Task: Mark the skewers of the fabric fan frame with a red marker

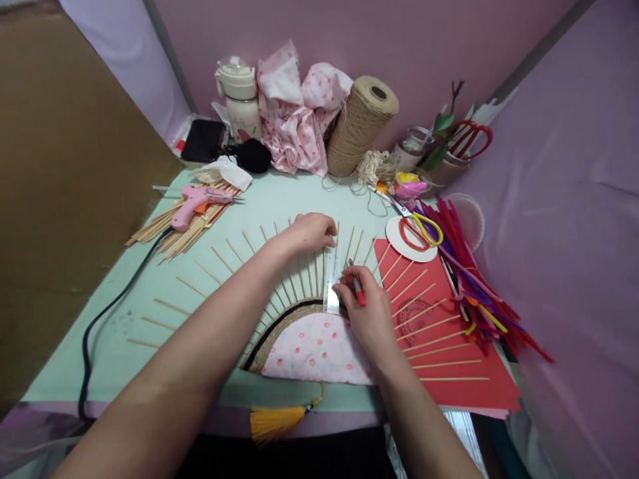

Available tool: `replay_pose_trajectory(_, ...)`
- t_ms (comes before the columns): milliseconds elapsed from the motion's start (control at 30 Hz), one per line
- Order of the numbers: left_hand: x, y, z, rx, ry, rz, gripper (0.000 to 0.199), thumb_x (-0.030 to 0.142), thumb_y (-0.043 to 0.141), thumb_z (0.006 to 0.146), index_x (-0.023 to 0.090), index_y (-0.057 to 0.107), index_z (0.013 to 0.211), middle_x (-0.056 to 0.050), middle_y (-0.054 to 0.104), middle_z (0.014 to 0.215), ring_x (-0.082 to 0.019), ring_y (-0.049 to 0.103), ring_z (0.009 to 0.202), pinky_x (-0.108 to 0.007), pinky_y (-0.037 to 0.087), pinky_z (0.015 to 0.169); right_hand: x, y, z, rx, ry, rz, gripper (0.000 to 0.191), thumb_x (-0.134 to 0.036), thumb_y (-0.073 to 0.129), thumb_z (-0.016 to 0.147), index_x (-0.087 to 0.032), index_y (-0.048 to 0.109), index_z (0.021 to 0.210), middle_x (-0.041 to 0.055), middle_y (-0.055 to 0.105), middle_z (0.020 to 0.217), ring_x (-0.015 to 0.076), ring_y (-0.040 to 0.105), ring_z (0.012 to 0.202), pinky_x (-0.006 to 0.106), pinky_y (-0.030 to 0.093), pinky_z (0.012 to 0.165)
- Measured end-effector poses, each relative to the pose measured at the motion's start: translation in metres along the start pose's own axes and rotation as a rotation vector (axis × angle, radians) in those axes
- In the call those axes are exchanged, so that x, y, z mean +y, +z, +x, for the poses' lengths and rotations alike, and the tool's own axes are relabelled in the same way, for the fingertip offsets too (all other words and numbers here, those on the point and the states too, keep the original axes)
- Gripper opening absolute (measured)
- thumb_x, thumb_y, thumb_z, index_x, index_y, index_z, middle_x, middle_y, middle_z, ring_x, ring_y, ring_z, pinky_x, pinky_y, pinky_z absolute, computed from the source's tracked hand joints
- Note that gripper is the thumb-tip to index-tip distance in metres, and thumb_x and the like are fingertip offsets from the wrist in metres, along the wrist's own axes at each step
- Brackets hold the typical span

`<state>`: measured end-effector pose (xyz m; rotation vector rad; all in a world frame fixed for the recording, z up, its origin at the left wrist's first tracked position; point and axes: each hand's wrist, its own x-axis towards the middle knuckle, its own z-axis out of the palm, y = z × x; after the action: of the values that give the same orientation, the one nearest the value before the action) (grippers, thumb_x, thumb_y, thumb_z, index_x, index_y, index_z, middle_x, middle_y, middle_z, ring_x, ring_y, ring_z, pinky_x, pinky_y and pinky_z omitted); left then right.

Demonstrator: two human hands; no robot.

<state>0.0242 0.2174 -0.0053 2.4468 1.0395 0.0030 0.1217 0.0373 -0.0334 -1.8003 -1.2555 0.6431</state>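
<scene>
A half-round piece of pink floral fabric (319,349) lies at the table's front, edged with twine and a black band, with thin wooden sticks (434,324) fanning out from it. Across the middle sticks rests a clear ruler (331,283), nearly upright in view. My left hand (315,233) has its bent fingers at the ruler's far end. Lower down, my right hand (367,303) grips a red pen (359,291), fingers beside the ruler's near part. A yellow tassel (277,424) hangs at the front edge.
At the left lie a pink glue gun (192,205) and loose sticks. Along the back stand a bottle (242,100), crumpled fabric and a twine roll (362,126). Scissors (419,229), colourful pipe cleaners (474,286) and red paper (464,386) are at the right.
</scene>
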Motion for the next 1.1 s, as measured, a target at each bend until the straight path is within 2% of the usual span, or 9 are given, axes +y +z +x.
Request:
replay_pose_trajectory(267, 0.000, 0.004, -0.001, 0.021, 0.011, -0.001, 0.028, 0.035, 0.071, 0.078, 0.021, 0.069, 0.102, -0.005, 0.072, 0.107, -0.024, 0.062, 0.104, -0.037, 0.040, 0.091, 0.001, -0.001, -0.003, 0.029, -0.031, -0.075, 0.015, -0.030, 0.060, 0.085, -0.023, 0.058, 0.099, 0.0022, 0.068, 0.085, 0.0190, 0.063, 0.078, 0.033, 0.045, 0.073)
replay_pose_trajectory(500, -0.002, 0.007, 0.002, 0.037, 0.025, 0.003, 0.029, 0.036, 0.071, 0.078, 0.021, 0.068, 0.102, -0.006, 0.071, 0.106, -0.025, 0.061, 0.104, -0.039, 0.040, 0.092, -0.005, -0.015, -0.013, 0.093, -0.094, -0.164, 0.013, -0.029, 0.054, 0.091, -0.023, 0.059, 0.101, 0.0043, 0.070, 0.093, 0.0198, 0.065, 0.085, 0.033, 0.047, 0.075)
replay_pose_trajectory(633, -0.003, 0.007, 0.002, 0.044, 0.027, 0.009, 0.027, 0.035, 0.071, 0.078, 0.022, 0.069, 0.100, -0.006, 0.071, 0.107, -0.026, 0.061, 0.106, -0.040, 0.040, 0.091, -0.005, -0.019, -0.020, 0.087, -0.124, -0.188, 0.013, -0.027, 0.052, 0.093, -0.023, 0.059, 0.102, 0.0054, 0.070, 0.097, 0.0203, 0.066, 0.089, 0.034, 0.049, 0.079)
replay_pose_trajectory(900, 0.003, 0.001, -0.005, -0.002, -0.008, 0.092, 0.033, 0.039, 0.068, 0.080, 0.023, 0.068, 0.109, -0.009, 0.065, 0.118, -0.030, 0.053, 0.118, -0.044, 0.041, 0.095, 0.002, -0.010, -0.028, 0.044, -0.200, -0.199, 0.018, -0.032, 0.052, 0.094, -0.023, 0.061, 0.106, 0.0080, 0.071, 0.102, 0.0232, 0.067, 0.094, 0.039, 0.052, 0.083)
replay_pose_trajectory(1100, 0.006, 0.000, -0.009, -0.051, -0.047, 0.121, 0.037, 0.041, 0.068, 0.081, 0.024, 0.067, 0.113, -0.009, 0.061, 0.122, -0.029, 0.050, 0.120, -0.042, 0.039, 0.098, 0.012, -0.003, -0.029, 0.050, -0.282, -0.230, 0.023, -0.036, 0.051, 0.095, -0.022, 0.062, 0.108, 0.0102, 0.071, 0.102, 0.0252, 0.067, 0.093, 0.041, 0.054, 0.081)
